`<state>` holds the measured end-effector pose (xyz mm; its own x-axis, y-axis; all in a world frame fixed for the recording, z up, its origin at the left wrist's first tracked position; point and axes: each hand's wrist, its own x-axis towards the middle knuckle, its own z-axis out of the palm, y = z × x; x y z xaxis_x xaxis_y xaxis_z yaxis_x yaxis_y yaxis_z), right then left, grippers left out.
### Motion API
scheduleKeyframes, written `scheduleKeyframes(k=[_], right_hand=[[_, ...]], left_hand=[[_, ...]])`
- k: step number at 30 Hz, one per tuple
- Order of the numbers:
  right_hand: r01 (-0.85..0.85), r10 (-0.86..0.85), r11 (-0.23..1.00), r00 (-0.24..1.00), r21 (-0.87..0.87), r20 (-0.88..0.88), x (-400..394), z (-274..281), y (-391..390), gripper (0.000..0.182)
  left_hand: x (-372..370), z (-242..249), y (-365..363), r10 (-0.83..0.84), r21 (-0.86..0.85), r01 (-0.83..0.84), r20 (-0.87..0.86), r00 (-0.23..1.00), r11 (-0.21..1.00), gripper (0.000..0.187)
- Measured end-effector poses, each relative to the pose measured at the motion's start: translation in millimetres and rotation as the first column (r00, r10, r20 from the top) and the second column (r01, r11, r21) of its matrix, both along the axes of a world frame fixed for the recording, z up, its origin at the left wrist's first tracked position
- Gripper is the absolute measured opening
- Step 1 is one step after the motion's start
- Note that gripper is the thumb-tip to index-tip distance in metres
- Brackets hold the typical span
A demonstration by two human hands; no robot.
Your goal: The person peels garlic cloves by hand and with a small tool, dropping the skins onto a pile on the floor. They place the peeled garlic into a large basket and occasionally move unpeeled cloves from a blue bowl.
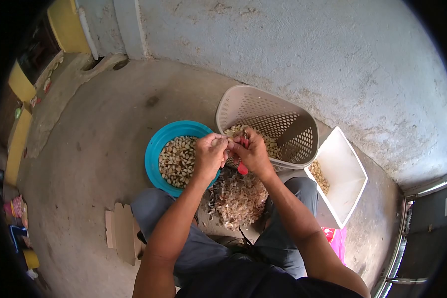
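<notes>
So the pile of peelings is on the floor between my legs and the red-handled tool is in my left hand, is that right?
Not quite: the head view shows the red-handled tool in your right hand, not your left hand. The pile of peelings is on the floor between your legs.

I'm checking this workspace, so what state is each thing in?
Round turquoise plastic basin: open, holding many whitish pieces
Beige perforated plastic basket: open, whitish pieces at bottom
White angular container: open, some pieces inside
Tan cardboard piece: unfolded on floor
Papery brown peelings: loosely heaped
Small red-handled tool: in right hand
</notes>
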<state>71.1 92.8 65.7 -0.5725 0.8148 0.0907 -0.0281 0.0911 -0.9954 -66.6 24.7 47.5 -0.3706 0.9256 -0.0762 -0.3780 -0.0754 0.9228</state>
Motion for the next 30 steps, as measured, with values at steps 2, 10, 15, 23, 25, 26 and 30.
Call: scheduleKeyframes(k=[2, 10, 15, 23, 25, 26, 30], right_hand=[[0.001, -0.001, 1.0, 1.0, 0.006, -0.018, 0, -4, 1, 0.015], [-0.131, 0.11, 0.965, 0.988, 0.225, 0.104, 5, -1, 8, 0.03], [-0.115, 0.08, 0.939, 0.99, -0.324, -0.12, 8, -1, 14, 0.026], [-0.17, -0.023, 0.853, 0.933, -0.494, -0.36, 7, -15, 19, 0.026], [-0.164, -0.056, 0.84, 0.922, -0.517, -0.384, 6, -16, 18, 0.025], [-0.16, -0.054, 0.847, 0.923, -0.507, -0.382, 5, -17, 18, 0.024], [-0.144, -0.024, 0.878, 0.939, -0.456, -0.342, 5, -21, 18, 0.022]], left_hand=[[1, 3, -1, 0.017, -0.025, -0.018, -0.013, 1.0, 1.0, 0.015], [-5, -6, 1, -0.026, -0.031, 0.019, -0.243, 0.97, 0.999, 0.012], [-2, 3, 0, -0.024, -0.03, 0.022, -0.068, 0.997, 0.999, 0.011], [1, 3, 0, 0.02, -0.042, -0.027, -0.157, 0.987, 0.999, 0.012], [0, -4, 1, 0.036, -0.027, -0.041, -0.174, 0.984, 0.999, 0.013], [0, -6, 1, 0.043, -0.019, -0.048, -0.183, 0.982, 0.999, 0.014], [-1, -5, 2, 0.017, -0.019, -0.022, -0.242, 0.97, 1.0, 0.019]])
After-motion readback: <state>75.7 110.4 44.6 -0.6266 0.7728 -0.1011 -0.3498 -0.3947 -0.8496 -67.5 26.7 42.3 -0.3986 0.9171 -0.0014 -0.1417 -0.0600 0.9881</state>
